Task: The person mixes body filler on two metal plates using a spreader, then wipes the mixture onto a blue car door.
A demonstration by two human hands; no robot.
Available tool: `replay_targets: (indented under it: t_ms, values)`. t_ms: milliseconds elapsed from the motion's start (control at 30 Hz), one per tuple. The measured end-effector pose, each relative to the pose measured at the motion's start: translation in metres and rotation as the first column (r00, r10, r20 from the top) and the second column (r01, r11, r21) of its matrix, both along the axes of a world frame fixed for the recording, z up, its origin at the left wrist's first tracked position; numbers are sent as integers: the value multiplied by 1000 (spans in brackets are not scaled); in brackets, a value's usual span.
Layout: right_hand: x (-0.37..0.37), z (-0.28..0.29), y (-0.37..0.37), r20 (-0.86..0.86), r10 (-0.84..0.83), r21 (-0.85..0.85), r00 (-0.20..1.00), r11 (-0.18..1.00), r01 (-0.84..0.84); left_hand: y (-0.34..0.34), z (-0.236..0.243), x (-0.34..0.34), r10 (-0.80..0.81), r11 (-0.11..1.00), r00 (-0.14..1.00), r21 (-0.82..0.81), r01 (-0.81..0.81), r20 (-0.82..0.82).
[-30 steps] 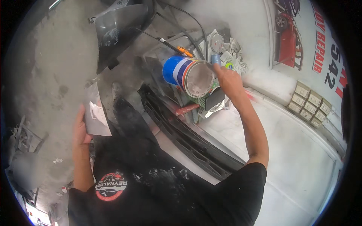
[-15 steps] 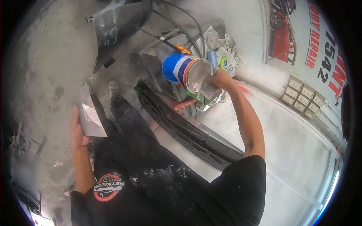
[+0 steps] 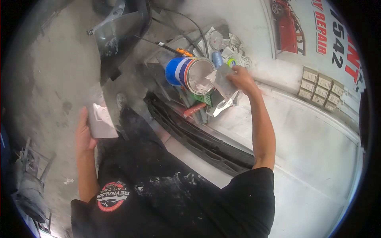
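Note:
Along one side of a flat grey mixing plate point(image 3: 104, 130), my left hand point(image 3: 83, 133) is closed, holding it at the left of my body. A smear of pale pink filler paste point(image 3: 101, 113) lies on its upper face. At the right, my right hand point(image 3: 243, 81) grips a flat grey spreader point(image 3: 226, 84). Pale paste clings to the spreader's left edge, just outside the mouth of an open blue, white and orange can point(image 3: 174, 72). The tilted can's mouth faces me, showing pinkish paste point(image 3: 198, 79) on its inside.
Below the can runs a long black plastic bumper part point(image 3: 198, 141). A dark car panel point(image 3: 119, 39) stands at the upper left. Around the can are a blue cylinder point(image 3: 217, 58), an orange-handled tool point(image 3: 185, 52) and crumpled paper point(image 3: 240, 51). Wall switches point(image 3: 320, 89) sit at the right.
My right hand has drawn the spreader out of the can's mouth toward the right, and paste now shows on its edge. My left hand still holds the plate.

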State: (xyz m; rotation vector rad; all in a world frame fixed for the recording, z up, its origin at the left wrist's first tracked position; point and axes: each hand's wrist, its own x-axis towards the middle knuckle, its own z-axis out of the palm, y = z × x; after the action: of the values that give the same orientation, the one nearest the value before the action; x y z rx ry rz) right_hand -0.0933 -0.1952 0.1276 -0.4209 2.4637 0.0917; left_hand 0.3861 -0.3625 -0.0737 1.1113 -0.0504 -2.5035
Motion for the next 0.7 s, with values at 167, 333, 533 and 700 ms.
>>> replay_targets:
  t_ms: [167, 333, 533, 700]
  values:
    - [22, 13, 60, -178, 236, -274, 955, 920, -279, 15, 19, -68, -204, 974, 970, -126, 188, -132]
    - [107, 43, 71, -240, 145, -428, 960, 872, -238, 36, 68, -151, -300, 943, 924, -217, 251, -238]
    - [184, 31, 64, -434, 209, -705, 876, 526, -475, 53, 130, -188, -249, 967, 905, -135, 215, -345]
    - [203, 38, 63, -559, 512, -441, 653, 483, -756, 45, 129, -178, -303, 944, 823, -267, 192, -479]
